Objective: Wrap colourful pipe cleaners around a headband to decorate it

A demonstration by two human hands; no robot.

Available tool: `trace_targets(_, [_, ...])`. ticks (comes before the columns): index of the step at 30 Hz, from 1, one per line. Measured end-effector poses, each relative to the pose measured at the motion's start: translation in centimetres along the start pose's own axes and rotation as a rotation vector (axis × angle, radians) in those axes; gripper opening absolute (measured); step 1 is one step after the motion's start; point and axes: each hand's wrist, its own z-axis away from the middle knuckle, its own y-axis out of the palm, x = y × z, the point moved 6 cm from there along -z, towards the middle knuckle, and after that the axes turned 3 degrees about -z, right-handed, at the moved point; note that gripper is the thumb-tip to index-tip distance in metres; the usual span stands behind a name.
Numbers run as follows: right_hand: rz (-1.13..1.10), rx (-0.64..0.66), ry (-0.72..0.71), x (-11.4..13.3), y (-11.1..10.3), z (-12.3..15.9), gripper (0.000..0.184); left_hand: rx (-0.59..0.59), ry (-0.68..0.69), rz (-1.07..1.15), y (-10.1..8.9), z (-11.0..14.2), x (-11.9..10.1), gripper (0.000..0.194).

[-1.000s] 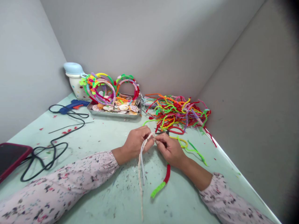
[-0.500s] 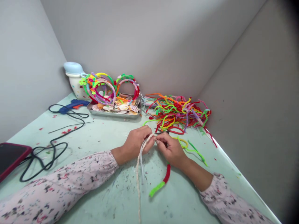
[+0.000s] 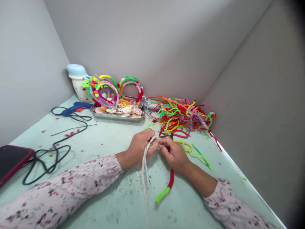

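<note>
The left hand (image 3: 140,148) and right hand (image 3: 173,155) are curled shut, pinching the top of a twisted white pipe cleaner rope (image 3: 144,173). The bumpy rope hangs down from the left hand, and a red and green pipe cleaner (image 3: 166,190) lies below the right hand.

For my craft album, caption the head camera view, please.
Left hand and right hand grip pale pipe cleaners beside a heap of colourful pipe cleaners.

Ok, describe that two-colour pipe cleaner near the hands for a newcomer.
On the pale green table, find the right hand. Just below it lies a short pipe cleaner, half red, half bright green, apart from the tangled heap beyond that hand.
</note>
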Motion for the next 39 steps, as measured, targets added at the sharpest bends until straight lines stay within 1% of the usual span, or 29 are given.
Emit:
trace_targets(5, [-0.254, -0.007, 0.153, -1.7, 0.2, -0.3, 0.014, 0.029, 0.031, 0.012, 0.3, 0.0, 0.4, 0.011])
trace_targets(8, [-0.339, -0.001, 0.184, -2.2, 0.3, -0.4, 0.015, 0.022, 0.042, 0.029, 0.2, 0.0, 0.3, 0.009])
trace_targets(14, [-0.400, 0.020, 0.200, -2.1, 0.1, -0.4, 0.015, -0.001, 0.093, 0.079, 0.0, 0.0, 0.0, 0.010])
trace_targets(20, [-0.436, 0.034, 0.199, -2.3, 0.3, -0.4, 0.014, 0.001, 0.130, 0.086, 0.3, 0.1, -0.2, 0.013])
trace_targets(24, [-0.407, 0.044, 0.186, -2.2, 0.3, -0.3, 0.013, -0.001, 0.134, 0.100, 0.0, 0.1, -0.3, 0.014])
trace_targets(31, [-0.383, 0.034, 0.168, -2.1, 0.2, -0.4, 0.013, 0.025, 0.152, 0.062, 0.0, 0.1, -0.2, 0.016])
trace_targets(39, [-0.342, 0.014, 0.152, -2.0, 0.0, -0.4, 0.015, 0.026, 0.128, 0.032, 0.2, 0.1, 0.0, 0.014])
